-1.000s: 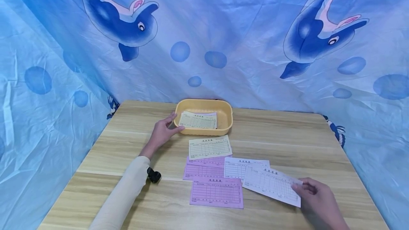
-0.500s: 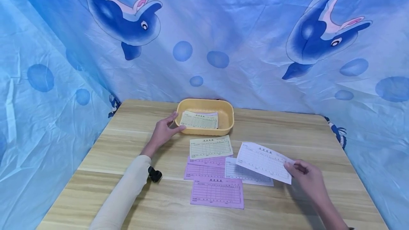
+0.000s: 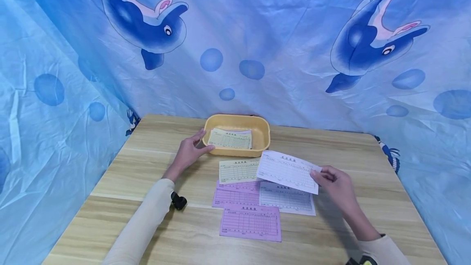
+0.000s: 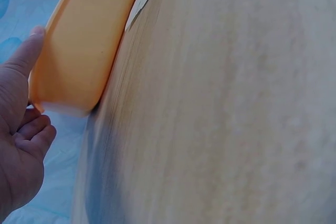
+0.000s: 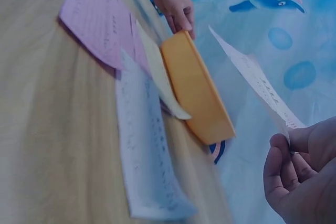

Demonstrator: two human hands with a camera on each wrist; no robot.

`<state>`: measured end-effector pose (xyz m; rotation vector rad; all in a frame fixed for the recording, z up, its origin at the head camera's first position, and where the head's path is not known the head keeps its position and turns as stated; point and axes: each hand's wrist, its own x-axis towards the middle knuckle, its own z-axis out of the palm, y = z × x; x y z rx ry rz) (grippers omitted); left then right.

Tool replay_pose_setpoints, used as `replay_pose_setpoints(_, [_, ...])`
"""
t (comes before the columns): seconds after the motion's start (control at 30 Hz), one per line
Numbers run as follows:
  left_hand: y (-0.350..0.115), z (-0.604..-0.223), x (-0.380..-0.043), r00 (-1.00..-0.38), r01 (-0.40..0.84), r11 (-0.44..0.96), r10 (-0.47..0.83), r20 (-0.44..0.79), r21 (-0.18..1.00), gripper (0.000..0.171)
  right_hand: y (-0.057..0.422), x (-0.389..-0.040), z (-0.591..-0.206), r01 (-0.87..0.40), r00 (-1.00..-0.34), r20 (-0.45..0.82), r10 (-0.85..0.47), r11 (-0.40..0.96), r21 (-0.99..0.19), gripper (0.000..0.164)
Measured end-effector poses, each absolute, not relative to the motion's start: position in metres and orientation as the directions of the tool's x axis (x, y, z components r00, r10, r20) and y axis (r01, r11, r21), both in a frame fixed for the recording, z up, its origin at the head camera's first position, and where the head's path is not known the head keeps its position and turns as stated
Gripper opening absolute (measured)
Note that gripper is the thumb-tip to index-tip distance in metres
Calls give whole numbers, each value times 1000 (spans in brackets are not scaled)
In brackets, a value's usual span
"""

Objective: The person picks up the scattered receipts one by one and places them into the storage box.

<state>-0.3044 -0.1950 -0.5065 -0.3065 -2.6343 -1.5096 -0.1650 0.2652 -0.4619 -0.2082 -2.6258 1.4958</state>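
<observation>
A white slip [image 3: 288, 171] is hovering over the surface [image 3: 353, 152], just in front of the orange tray [image 3: 235, 151]. The right hand [image 3: 336, 181] is pinching its right edge, probably leaving the printed face uncovered. The left hand [image 3: 187, 153] is gripping the tray's left end, presumably steadying it. Pink slips [image 3: 250, 222] are lying nearer the person.
</observation>
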Motion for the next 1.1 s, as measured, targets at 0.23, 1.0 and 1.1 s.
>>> replay_pose_setpoints(0.23, [-196,-507,-305,-976,218,500,130,177,838,90,243,-191,-454,31,-988,45,146,478,-878,35])
replay_pose_setpoints(1.0, [-195,-507,-304,-978,205,475,130,162,856,89,173,-297,-428,-119,-987,155,43,454,-883,33])
replay_pose_setpoints(1.1, [-196,-507,-305,-978,208,477,130,166,854,90,164,-306,-429,-135,-985,167,33,451,-883,33])
